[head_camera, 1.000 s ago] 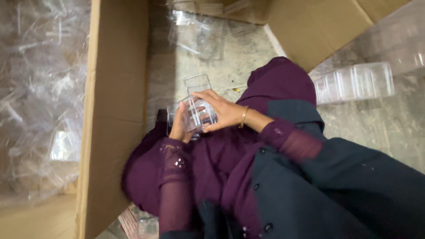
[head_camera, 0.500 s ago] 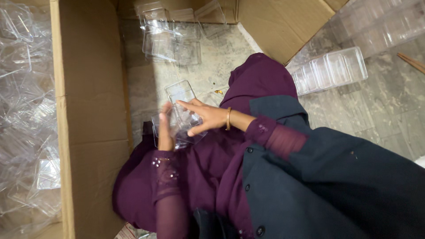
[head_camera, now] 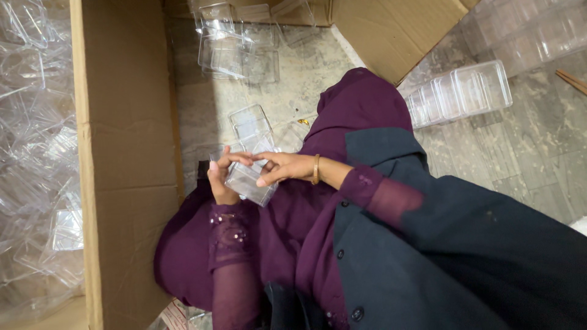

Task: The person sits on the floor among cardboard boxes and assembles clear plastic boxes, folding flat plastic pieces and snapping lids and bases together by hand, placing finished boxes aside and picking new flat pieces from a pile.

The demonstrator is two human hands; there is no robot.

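Both hands point(head_camera: 223, 180) point(head_camera: 282, 168) w/ clear box point(head_camera: 247, 180), now lower vs. before.

Clear plastic box point(head_camera: 249, 181) has been lowered a bit & tilted vs 1 s ago; open lid point(head_camera: 249, 120) is now seen pointing up-frame. Right hand point(head_camera: 282, 168) has been slid across the box top, fingers laid flatter. Left hand point(head_camera: 220, 177) has been shifted to the box's left end, thumb hooked over. View has been panned: more cardboard wall point(head_camera: 125, 153) is shown.
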